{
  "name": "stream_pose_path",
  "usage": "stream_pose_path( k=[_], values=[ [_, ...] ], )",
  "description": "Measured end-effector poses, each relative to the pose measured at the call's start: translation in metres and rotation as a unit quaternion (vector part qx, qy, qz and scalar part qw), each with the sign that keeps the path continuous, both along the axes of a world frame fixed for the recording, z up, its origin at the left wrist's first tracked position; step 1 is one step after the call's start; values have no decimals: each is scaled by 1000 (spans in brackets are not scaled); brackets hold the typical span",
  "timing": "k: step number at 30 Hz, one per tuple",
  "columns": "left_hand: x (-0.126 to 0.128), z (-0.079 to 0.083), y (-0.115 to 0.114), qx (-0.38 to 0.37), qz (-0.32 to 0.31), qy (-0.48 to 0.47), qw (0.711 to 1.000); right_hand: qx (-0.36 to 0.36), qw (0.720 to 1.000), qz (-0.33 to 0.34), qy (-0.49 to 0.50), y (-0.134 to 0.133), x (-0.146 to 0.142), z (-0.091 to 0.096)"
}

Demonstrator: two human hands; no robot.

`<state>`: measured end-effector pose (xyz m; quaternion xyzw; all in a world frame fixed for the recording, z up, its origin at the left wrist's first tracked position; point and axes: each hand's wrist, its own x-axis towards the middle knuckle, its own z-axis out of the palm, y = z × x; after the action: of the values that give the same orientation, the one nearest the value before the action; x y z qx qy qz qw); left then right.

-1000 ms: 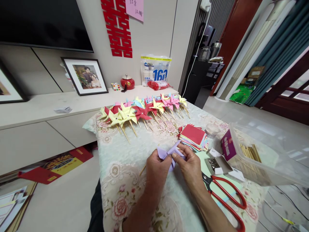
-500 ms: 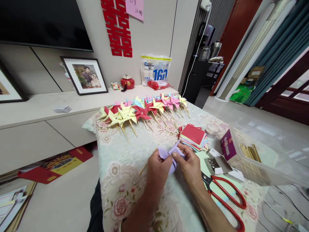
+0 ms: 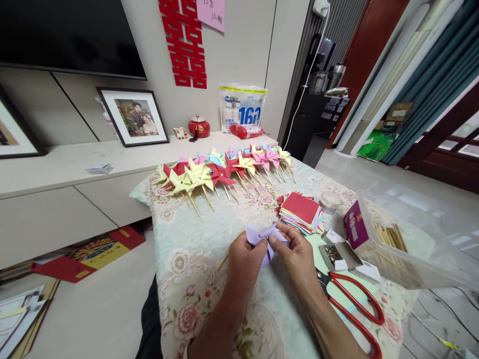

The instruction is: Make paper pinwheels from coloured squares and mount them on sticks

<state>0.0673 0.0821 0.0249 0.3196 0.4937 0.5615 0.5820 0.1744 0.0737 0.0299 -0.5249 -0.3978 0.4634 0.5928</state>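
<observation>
Purple paper (image 3: 254, 236), one: pinched by left hand (image 3: 244, 260) and right hand (image 3: 298, 257); upper flap (image 3: 268, 230) slightly lower than a second ago, folding seemingly advancing

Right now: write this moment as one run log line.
left hand: holds purple paper; right hand: holds same paper; scissors: lying at right

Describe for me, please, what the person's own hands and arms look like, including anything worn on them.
The left hand and right hand are bare: no gloves, and no rings show on the visible parts of the hands. No sleeves show on the forearms. A pale band peeks out beside the left forearm at the bottom edge, perhaps a bracelet or watch.
</observation>
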Motion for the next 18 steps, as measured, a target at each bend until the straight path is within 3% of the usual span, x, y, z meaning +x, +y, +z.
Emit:
stream_pose_path(
  k=[6, 11, 18],
  values=[
    [-4, 8, 0, -14, -10, -5, 1000, -8, 999, 24, -26, 0, 6, 4],
    [-8, 11, -1, -13, -44, -9, 999, -11, 993, 89, -81, -3, 10, 16],
    [-12, 3, 2, -18, -88, -18, 996, -30, 990, 107, -83, -4, 9, 16]
  ],
)
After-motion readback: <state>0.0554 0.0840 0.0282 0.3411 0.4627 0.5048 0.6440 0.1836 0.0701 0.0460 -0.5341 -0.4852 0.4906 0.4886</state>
